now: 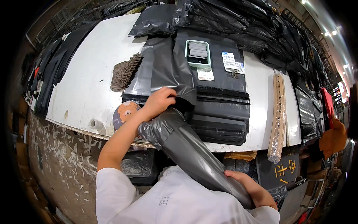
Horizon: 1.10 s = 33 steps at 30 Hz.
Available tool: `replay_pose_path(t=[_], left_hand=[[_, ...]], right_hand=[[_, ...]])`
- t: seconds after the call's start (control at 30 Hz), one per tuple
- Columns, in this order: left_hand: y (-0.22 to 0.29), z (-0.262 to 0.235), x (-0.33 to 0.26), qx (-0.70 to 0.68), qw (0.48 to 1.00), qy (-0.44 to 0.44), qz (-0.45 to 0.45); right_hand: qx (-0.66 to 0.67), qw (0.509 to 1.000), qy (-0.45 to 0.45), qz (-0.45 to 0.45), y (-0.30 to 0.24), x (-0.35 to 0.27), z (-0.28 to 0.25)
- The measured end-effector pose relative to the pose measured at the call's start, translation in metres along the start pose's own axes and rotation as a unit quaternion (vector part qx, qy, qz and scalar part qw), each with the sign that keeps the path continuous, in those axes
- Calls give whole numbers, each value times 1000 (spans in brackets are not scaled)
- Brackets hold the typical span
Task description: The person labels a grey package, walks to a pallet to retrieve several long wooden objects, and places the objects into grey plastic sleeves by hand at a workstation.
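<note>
A long, filled grey plastic mailing bag (199,153) slants across my front, its upper end bunched and reaching the table edge under my left forearm. Around its lower right side my right hand (240,179) is closed, thumb on top and the other fingers mostly hidden. My left hand (161,100) is closed, fingers curled at the near edge of a loose grey plastic bag (169,69) on the table. This loose bag bulges up beside the hand, with a dark gap below it. Stacked flat black bags (220,119) lie just right of it.
A mint tray (207,61) of grey cards and paper labels (228,61) sit behind. A brown shaggy cloth (125,72), a round bear picture (126,112) and a white roll (96,125) are left. A long wrapped cardboard strip (276,115) overhangs the right edge. Black bags (231,22) pile up at back.
</note>
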<state>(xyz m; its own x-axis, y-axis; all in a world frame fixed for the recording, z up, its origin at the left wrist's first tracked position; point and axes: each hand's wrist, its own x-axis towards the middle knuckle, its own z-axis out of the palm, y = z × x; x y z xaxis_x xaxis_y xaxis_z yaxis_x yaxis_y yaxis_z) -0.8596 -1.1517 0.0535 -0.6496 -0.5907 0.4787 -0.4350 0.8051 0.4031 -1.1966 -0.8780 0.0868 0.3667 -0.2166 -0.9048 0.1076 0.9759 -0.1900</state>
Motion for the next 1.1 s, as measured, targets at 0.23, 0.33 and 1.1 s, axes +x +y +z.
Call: replay_pose_path(t=[0.23,0.33,1.1], left_hand=[[42,24,-56,157,954,-18,-255],[25,65,-69,-241,919,162,-267],[116,-12,5,-84,994,63,-9]], right_hand=[[120,990,-62,47,10,42,-26],[140,987,-72,30,8,52,-25],[-21,937,82,-338,-30,4,54]])
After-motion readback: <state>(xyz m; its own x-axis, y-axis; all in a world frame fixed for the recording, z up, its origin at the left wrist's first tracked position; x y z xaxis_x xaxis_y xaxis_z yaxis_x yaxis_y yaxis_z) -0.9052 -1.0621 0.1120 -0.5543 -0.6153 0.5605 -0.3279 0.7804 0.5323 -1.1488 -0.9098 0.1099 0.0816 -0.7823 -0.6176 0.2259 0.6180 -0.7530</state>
